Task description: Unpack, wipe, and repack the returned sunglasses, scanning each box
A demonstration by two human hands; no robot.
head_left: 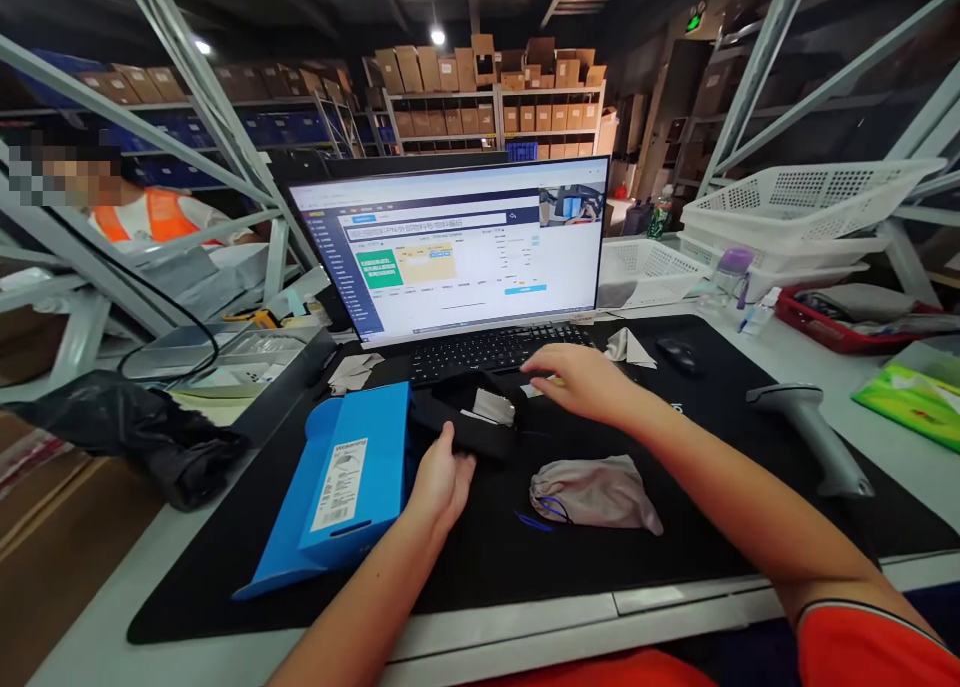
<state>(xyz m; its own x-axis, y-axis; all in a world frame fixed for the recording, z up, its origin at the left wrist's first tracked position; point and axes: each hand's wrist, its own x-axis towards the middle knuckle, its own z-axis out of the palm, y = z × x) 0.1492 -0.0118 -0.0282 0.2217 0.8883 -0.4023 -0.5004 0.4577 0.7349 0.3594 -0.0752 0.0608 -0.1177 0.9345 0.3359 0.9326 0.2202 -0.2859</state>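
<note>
Your left hand is gripping the black case beside the open blue box. 1 grey pouch is already lying out; 1 white packet is sitting inside the case, seemingly not yet removed. Your right hand is hovering, fingers narrow; whether it is holding anything, I cannot tell.

A ceiling lamp flares beneath a dim warehouse roof, as a lit monitor glows over a black desk mat and a black case whose details sink into darkness. Wide-angle distortion splays the metal posts and stretches a white basket; small screen text blurs, and pixels mask a co-worker's head.
</note>
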